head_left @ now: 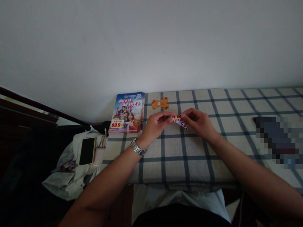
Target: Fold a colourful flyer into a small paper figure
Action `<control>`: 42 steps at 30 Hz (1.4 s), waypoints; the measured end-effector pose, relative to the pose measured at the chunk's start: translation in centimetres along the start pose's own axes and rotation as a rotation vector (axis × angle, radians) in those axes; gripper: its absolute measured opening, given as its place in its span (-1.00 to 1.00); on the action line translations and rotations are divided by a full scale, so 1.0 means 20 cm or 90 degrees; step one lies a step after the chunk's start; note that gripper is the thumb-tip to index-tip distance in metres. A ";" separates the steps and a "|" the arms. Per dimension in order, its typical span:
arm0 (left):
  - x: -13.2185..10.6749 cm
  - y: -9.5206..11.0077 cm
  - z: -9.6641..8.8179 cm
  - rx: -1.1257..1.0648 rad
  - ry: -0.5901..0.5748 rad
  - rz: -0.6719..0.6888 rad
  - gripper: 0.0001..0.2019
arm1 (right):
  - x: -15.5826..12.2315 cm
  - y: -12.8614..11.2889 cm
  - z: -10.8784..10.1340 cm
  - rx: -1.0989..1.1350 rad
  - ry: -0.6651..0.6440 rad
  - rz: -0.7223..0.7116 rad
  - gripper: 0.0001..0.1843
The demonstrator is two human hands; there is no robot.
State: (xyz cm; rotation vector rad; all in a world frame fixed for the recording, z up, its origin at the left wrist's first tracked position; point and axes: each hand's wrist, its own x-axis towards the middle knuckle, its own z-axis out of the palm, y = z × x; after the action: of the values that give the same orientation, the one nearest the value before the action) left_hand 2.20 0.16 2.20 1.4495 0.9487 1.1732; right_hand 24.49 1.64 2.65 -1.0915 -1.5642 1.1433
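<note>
A small folded piece of printed paper (181,123), red, white and blue, is pinched between both hands above the checked cloth. My left hand (158,122), with a metal watch (138,147) on the wrist, grips the paper's left end between thumb and fingers. At its right end, my right hand (197,122) holds it in a similar pinch. Parts of the paper are hidden behind the fingertips. Left of my hands lies a stack of printed flyers (127,112), its top sheet showing a castle, two people and a price of 89.9.
A checked tablecloth (151,168) covers the table, which meets a pale wall (151,44). A bear-shaped decoration (160,103) lies beyond my hands. A phone (87,151) rests on light fabric (63,186) to the left. Something dark, partly pixelated (274,134), lies at right.
</note>
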 end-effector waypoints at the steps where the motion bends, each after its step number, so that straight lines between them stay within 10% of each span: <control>1: 0.00 0.00 0.00 -0.019 0.002 -0.002 -0.68 | 0.00 0.00 0.00 0.005 0.007 -0.004 -0.66; 42: 0.00 -0.04 -0.03 0.083 0.010 0.016 -0.63 | 0.00 -0.01 -0.01 -0.045 0.009 0.006 -0.60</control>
State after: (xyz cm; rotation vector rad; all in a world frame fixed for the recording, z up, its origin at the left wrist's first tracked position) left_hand 1.70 0.49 1.54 1.5613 1.0360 1.1599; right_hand 24.67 1.72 2.81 -1.1513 -1.6002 1.0914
